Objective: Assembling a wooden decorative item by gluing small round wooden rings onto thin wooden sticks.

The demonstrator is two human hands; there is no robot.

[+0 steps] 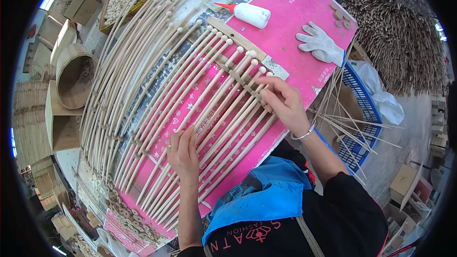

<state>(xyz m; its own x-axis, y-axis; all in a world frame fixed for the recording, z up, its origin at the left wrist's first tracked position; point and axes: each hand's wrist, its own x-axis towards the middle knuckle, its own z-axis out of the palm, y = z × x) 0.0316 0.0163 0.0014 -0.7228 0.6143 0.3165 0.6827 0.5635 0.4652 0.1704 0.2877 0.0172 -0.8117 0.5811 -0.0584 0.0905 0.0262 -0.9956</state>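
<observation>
Wooden sticks [223, 114] with round knobs on their far ends lie side by side across a pink sheet [295, 33]. Small wooden rings [238, 80] sit around several of them, a little below the knobs. My right hand [287, 106] is closed, thumb and forefinger pinching at a ring on one of the nearest sticks; the fingers partly hide it. My left hand [183, 154] rests farther down the same row, its fingers curled round a stick's shaft. A wooden strip [238, 38] lies just beyond the knobs.
More knobbed sticks [128, 66] fill the table's left side, with loose rings [126, 209] at the lower left. A glue bottle [252, 15] and white glove [321, 43] lie beyond. A blue basket [364, 100] stands right, thin sticks poking out. Knobs fill a yellow-rimmed tray [104, 21].
</observation>
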